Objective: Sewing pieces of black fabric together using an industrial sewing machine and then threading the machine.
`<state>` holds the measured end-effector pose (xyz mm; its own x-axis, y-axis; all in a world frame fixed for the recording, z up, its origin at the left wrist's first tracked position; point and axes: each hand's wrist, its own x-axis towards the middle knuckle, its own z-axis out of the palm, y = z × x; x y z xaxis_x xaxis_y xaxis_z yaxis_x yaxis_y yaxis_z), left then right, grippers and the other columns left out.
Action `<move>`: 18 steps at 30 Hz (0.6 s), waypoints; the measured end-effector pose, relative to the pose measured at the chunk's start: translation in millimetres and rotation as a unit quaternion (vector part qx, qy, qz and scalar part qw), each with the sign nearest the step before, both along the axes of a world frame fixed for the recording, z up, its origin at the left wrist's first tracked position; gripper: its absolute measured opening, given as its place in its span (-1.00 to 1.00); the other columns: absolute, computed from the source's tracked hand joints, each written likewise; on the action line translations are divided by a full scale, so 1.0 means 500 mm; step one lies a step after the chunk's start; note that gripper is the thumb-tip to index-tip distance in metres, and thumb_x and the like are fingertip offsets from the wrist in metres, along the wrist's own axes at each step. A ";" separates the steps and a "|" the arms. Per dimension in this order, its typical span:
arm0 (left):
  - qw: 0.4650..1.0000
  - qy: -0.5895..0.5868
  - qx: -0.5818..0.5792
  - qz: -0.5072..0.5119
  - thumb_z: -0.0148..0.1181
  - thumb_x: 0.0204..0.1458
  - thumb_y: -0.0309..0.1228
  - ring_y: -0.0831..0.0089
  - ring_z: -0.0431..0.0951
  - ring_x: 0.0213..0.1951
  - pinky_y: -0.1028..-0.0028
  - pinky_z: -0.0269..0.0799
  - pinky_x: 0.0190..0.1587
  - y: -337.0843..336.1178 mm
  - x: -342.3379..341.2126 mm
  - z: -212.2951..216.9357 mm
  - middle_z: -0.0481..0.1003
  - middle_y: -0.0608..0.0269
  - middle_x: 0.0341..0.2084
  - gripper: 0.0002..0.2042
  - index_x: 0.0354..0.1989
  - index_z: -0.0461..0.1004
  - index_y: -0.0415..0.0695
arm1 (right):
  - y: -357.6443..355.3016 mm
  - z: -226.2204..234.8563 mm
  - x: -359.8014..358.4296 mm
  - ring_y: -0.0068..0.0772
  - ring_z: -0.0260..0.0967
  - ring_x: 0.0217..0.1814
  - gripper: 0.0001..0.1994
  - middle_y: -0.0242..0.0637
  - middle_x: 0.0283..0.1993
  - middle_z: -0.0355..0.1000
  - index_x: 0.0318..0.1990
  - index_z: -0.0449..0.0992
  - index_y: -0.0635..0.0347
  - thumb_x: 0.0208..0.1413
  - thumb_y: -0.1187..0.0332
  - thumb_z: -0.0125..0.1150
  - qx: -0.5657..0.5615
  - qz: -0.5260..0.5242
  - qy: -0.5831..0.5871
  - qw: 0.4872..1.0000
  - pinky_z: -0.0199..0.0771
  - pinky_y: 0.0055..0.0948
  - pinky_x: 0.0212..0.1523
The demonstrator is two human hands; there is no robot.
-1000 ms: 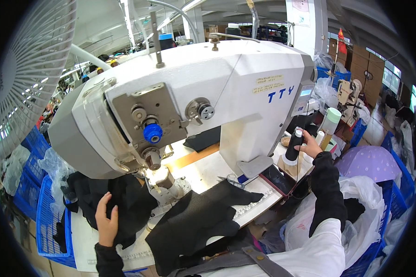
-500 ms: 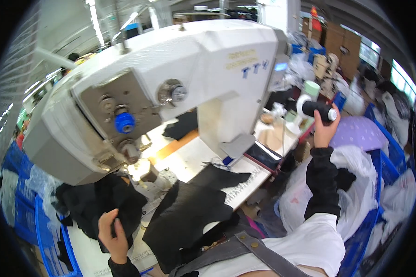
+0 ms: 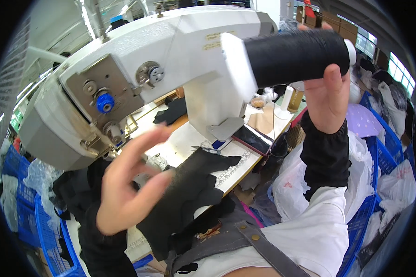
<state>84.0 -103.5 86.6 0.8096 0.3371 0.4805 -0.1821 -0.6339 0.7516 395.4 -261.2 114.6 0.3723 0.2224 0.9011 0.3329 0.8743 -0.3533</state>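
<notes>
A large cone of black thread (image 3: pixel 296 57) on a white core is lifted at the upper right, its wide white base pointing left. My right hand (image 3: pixel 329 92) grips it from below and behind, thumb on the near side. My left hand (image 3: pixel 131 184) is raised over the machine bed with fingers apart and nothing in them, slightly blurred. Beneath it, black fabric pieces (image 3: pixel 185 189) spread over the bed and hang off its near edge. The white sewing machine (image 3: pixel 180 41), with a blue tension knob (image 3: pixel 105 103), stands in front of me.
Thread snips (image 3: pixel 210 149) rest on the table by a dark phone-like slab (image 3: pixel 252 140). A white spool stand (image 3: pixel 285 102) and an amber bottle (image 3: pixel 296 97) stand farther back. Blue crates (image 3: pixel 55 240) flank me, one holding a white plastic bag (image 3: pixel 291 184).
My right hand has brought the black thread cone up and nearer, so it looks far larger. My left hand has risen from the lower left toward the middle, fingers spread.
</notes>
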 end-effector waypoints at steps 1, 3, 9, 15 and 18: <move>1.000 -0.007 -0.005 -0.029 0.29 0.07 -0.51 0.22 0.31 0.32 0.43 0.51 -0.03 -0.009 0.047 0.007 0.26 -0.11 0.31 -0.25 0.43 0.05 -0.26 | 0.024 0.009 -0.022 -0.21 0.50 0.08 -0.33 -0.08 0.15 0.44 0.26 0.27 0.30 0.08 0.19 0.43 0.008 0.001 -0.004 1.000 0.54 -0.25 0.08; 0.990 -0.054 -0.071 -0.113 0.38 0.06 -0.41 0.23 0.28 0.31 0.40 0.50 0.01 -0.021 0.137 0.015 0.23 -0.03 0.30 -0.17 0.44 -0.01 -0.26 | 0.052 0.039 -0.057 -0.18 0.35 0.24 -0.23 0.02 0.26 0.32 0.38 0.10 0.32 0.20 0.05 0.29 -0.010 -0.005 -0.115 0.993 0.35 -0.24 0.23; 0.978 -0.149 -0.145 0.003 -0.06 0.35 -0.44 0.76 0.24 -0.62 0.68 0.12 -0.57 -0.076 0.141 0.040 0.34 0.42 -0.63 -0.80 -0.10 0.48 -0.29 | 0.147 0.134 -0.095 -0.21 0.45 0.16 0.00 -0.02 0.13 0.40 0.37 0.04 0.31 -0.15 0.22 0.63 0.170 -0.083 -0.284 0.940 0.46 -0.29 0.19; 0.888 -0.232 0.375 0.132 -0.07 0.30 -0.57 0.68 0.44 -0.57 0.64 0.32 -0.51 -0.063 0.034 0.119 0.52 0.21 -0.51 -0.80 -0.13 0.53 -0.35 | 0.248 0.313 -0.059 -0.39 0.45 0.01 -0.31 -0.23 0.00 0.40 0.21 0.25 0.27 -0.10 0.50 0.51 0.131 -0.153 -0.311 0.929 0.50 -0.39 0.04; 0.814 -0.272 0.476 0.190 -0.04 0.28 -0.58 0.66 0.45 -0.57 0.63 0.33 -0.50 -0.027 0.054 0.183 0.53 0.21 -0.49 -0.81 -0.14 0.53 -0.34 | 0.313 0.359 -0.059 -0.35 0.50 -0.01 -0.39 -0.17 -0.05 0.49 0.13 0.32 0.27 -0.09 0.46 0.50 -0.021 -0.220 -0.282 0.934 0.51 -0.38 0.01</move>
<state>111.2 -117.0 178.1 0.3138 -0.2219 0.9232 0.0218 -0.9704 -0.2407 365.9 -104.9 294.2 -0.0945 0.1987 0.9755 0.7998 0.5986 -0.0445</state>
